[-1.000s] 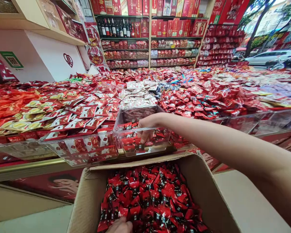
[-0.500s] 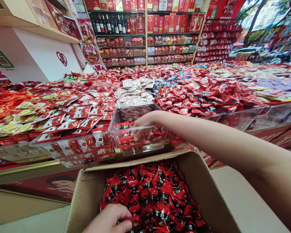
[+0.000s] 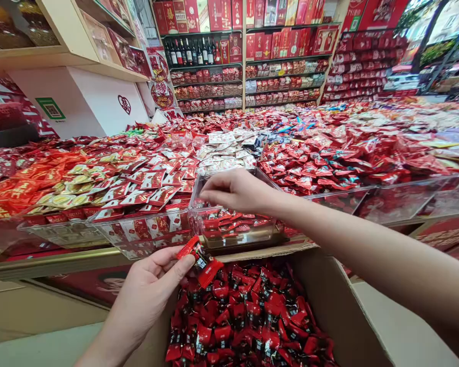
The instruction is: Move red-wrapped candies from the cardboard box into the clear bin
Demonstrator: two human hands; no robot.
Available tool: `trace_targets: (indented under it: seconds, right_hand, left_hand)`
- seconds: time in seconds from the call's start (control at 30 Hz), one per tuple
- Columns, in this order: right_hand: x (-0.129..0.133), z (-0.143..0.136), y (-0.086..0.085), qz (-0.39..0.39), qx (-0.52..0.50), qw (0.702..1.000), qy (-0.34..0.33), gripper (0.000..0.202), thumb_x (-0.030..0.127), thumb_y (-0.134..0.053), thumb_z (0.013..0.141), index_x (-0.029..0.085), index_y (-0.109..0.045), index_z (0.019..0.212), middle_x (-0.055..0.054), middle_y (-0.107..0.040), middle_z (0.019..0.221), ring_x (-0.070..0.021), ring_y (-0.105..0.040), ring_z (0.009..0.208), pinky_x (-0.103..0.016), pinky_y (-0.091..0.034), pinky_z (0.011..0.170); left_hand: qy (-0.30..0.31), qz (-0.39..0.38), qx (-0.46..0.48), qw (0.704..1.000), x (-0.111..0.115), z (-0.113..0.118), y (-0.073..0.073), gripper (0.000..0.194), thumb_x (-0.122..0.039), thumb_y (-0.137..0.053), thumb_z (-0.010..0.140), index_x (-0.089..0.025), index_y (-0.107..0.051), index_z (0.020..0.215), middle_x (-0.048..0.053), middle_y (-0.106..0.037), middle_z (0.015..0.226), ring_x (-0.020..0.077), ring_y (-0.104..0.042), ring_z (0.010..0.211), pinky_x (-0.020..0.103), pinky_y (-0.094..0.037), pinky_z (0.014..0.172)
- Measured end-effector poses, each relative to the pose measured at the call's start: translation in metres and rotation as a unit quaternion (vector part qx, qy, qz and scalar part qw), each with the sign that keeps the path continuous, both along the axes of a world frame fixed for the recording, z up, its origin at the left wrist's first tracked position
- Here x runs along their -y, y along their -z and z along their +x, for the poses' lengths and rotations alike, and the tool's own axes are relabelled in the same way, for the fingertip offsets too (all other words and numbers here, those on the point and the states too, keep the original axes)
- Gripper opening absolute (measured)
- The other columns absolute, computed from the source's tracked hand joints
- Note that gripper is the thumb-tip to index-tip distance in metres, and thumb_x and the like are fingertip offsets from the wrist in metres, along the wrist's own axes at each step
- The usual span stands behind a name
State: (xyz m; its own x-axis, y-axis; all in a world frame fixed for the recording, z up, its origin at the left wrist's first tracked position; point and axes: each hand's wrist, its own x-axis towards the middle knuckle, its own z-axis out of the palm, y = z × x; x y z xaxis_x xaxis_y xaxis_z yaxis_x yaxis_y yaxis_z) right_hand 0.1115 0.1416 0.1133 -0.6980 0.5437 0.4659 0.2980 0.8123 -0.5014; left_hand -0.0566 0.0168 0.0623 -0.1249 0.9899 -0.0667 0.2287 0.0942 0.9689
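Between the thumb and fingers of my left hand (image 3: 153, 285) is a red and black wrapped candy (image 3: 201, 262), held above the near left part of an open cardboard box (image 3: 340, 290). Many candies of the same kind (image 3: 252, 311) fill the box. My right hand (image 3: 233, 191) hovers over a clear plastic bin (image 3: 199, 196), palm down with fingers bent; whether anything is under the fingers is hidden. Red packets (image 3: 233, 224) lie in the bottom of this bin.
Heaps of wrapped sweets (image 3: 313, 158) cover the display counter behind and beside the bin. Neighbouring clear bins (image 3: 141, 234) line its front edge. Shelves (image 3: 245, 63) with bottles and red boxes stand at the back. A white panel (image 3: 99, 102) rises at left.
My left hand has come up from the box with a candy. My right hand has lifted out of the bin. The view has shifted, so the counter sits farther right.
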Motion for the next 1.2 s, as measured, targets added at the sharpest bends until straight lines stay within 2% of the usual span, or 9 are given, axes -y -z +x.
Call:
trace_targets:
  seconds: [0.1, 0.2, 0.47, 0.63, 0.73, 0.83, 0.93, 1.07, 1.2]
  right_hand:
    - [0.033, 0.002, 0.001, -0.088, -0.003, 0.993, -0.083, 0.028, 0.037, -0.053, 0.074, 0.013, -0.060, 0.087, -0.001, -0.059, 0.073, -0.0091, -0.050, 0.065, -0.021, -0.037, 0.059]
    - [0.042, 0.006, 0.004, -0.164, -0.031, 0.980, -0.107, 0.022, 0.032, -0.055, 0.073, 0.011, -0.060, 0.077, 0.001, -0.057, 0.066, -0.0068, -0.048, 0.059, -0.019, -0.037, 0.055]
    - [0.016, 0.028, -0.020, -0.218, -0.173, 0.960, -0.030, 0.021, 0.030, -0.058, 0.071, 0.011, -0.053, 0.065, 0.004, -0.050, 0.053, -0.0040, -0.042, 0.046, -0.018, -0.033, 0.043]
    - [0.018, 0.035, -0.012, -0.245, -0.204, 0.948, 0.018, 0.017, 0.029, -0.052, 0.076, 0.014, -0.048, 0.069, 0.003, -0.051, 0.057, -0.0045, -0.046, 0.049, -0.018, -0.036, 0.045]
    - [0.016, 0.037, -0.008, -0.219, -0.197, 0.955, 0.021, 0.011, 0.023, -0.053, 0.074, 0.014, -0.047, 0.076, 0.003, -0.052, 0.064, -0.0045, -0.048, 0.056, -0.018, -0.038, 0.052]
    - [0.011, 0.040, -0.014, -0.155, -0.111, 0.982, 0.001, 0.022, 0.018, -0.057, 0.068, 0.015, -0.050, 0.089, 0.004, -0.051, 0.064, -0.0058, -0.048, 0.061, -0.019, -0.037, 0.054]
    - [0.002, 0.042, -0.022, -0.098, -0.026, 0.994, 0.028, 0.012, 0.018, -0.058, 0.066, 0.013, -0.054, 0.077, 0.002, -0.052, 0.063, -0.0070, -0.046, 0.060, -0.020, -0.035, 0.053]
    - [-0.019, 0.046, -0.018, -0.088, -0.003, 0.983, 0.163, 0.010, 0.016, -0.057, 0.062, 0.012, -0.052, 0.070, -0.001, -0.053, 0.062, -0.0085, -0.045, 0.055, -0.022, -0.033, 0.049]
    - [-0.040, 0.046, -0.002, -0.125, -0.015, 0.961, 0.247, 0.039, 0.010, -0.054, 0.059, 0.013, -0.047, 0.098, 0.000, -0.054, 0.065, -0.0092, -0.045, 0.052, -0.022, -0.033, 0.048]
  left_hand:
    - [-0.005, 0.063, 0.003, 0.998, 0.000, 0.012, -0.014, 0.018, -0.031, -0.066, 0.064, -0.024, -0.061, 0.079, -0.007, -0.066, 0.066, 0.0067, -0.057, 0.060, 0.011, -0.046, 0.056]
    - [-0.024, 0.121, 0.026, 0.992, -0.004, 0.024, -0.026, 0.020, -0.030, -0.068, 0.062, -0.026, -0.057, 0.079, -0.009, -0.065, 0.059, 0.0070, -0.060, 0.060, 0.010, -0.047, 0.055]
    - [0.049, 0.171, -0.008, 0.984, -0.038, 0.039, -0.059, 0.042, -0.027, -0.065, 0.065, -0.025, -0.049, 0.104, -0.004, -0.066, 0.067, 0.0068, -0.059, 0.054, 0.012, -0.045, 0.046]
    - [0.047, 0.186, -0.056, 0.980, -0.054, 0.042, -0.067, 0.039, -0.023, -0.061, 0.067, -0.022, -0.045, 0.103, -0.005, -0.063, 0.059, 0.0085, -0.057, 0.048, 0.015, -0.041, 0.043]
    - [0.048, 0.218, -0.086, 0.971, -0.061, 0.044, -0.066, 0.033, -0.022, -0.058, 0.069, -0.022, -0.042, 0.098, -0.004, -0.062, 0.063, 0.0099, -0.058, 0.053, 0.018, -0.043, 0.047]
    - [0.079, 0.272, -0.189, 0.940, -0.068, 0.047, -0.067, 0.028, -0.022, -0.055, 0.073, -0.023, -0.042, 0.097, -0.004, -0.060, 0.066, 0.0101, -0.057, 0.056, 0.019, -0.043, 0.050]
    - [0.109, 0.294, -0.257, 0.914, -0.081, 0.044, -0.070, 0.032, -0.024, -0.050, 0.076, -0.022, -0.039, 0.105, -0.003, -0.059, 0.069, 0.0110, -0.057, 0.059, 0.020, -0.042, 0.053]
    - [0.159, 0.214, -0.412, 0.871, -0.109, 0.030, -0.073, 0.030, -0.034, -0.045, 0.076, -0.018, -0.051, 0.101, 0.004, -0.061, 0.087, 0.0150, -0.055, 0.074, 0.025, -0.040, 0.064]
    - [0.304, 0.075, -0.460, 0.831, -0.139, 0.027, -0.074, 0.016, -0.030, -0.061, 0.059, -0.020, -0.068, 0.069, 0.000, -0.067, 0.066, 0.0159, -0.057, 0.062, 0.024, -0.039, 0.059]
